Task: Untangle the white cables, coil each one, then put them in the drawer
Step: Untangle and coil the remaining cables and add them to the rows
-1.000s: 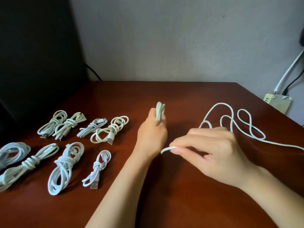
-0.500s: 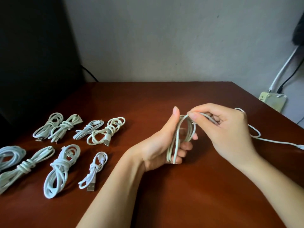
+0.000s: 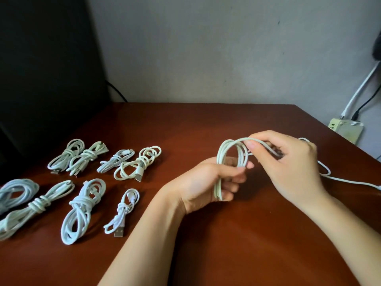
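Note:
My left hand point(image 3: 210, 182) grips a bundle of white cable loops point(image 3: 221, 159) above the middle of the brown table point(image 3: 226, 244). My right hand point(image 3: 288, 164) pinches the same cable at the top of the loops. The cable's loose tail point(image 3: 346, 180) trails off to the right across the table. Several coiled and knotted white cables point(image 3: 80, 207) lie in two rows on the left side of the table. No drawer is in view.
A dark panel point(image 3: 41, 79) stands at the back left with a black wire beside it. A power strip point(image 3: 346, 131) with white and black wires sits off the table's right corner against the grey wall.
The loose loops on the right of the table have been gathered into the bundle in my left hand. My right hand has moved up to the top of the loops.

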Motion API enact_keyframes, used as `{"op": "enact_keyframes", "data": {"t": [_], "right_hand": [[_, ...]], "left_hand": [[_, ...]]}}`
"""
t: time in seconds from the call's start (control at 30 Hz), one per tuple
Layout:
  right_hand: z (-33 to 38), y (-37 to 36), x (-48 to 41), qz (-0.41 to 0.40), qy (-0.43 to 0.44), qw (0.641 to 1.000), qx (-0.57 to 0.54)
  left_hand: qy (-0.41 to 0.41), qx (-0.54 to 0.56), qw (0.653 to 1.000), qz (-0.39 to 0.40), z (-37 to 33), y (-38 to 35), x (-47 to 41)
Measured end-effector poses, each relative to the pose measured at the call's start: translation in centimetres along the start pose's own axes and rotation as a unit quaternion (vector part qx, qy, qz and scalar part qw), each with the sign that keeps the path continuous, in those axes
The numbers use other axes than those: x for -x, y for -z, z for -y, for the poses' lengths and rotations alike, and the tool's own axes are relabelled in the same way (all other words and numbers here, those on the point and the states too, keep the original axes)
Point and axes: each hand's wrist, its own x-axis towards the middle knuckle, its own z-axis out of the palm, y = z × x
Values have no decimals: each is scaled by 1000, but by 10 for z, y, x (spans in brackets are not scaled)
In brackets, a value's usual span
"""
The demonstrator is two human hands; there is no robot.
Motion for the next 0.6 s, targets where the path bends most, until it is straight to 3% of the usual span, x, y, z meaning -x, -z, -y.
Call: {"op": "enact_keyframes", "data": {"t": [0.37, 0.6], "right_hand": [[-7, 1, 0, -36, 80, 994, 69], [10, 3, 1, -28, 92, 994, 48]], "left_hand": [[-84, 190, 978, -18, -10, 9, 3], [-82, 132, 987, -29, -9, 5, 1]]}}
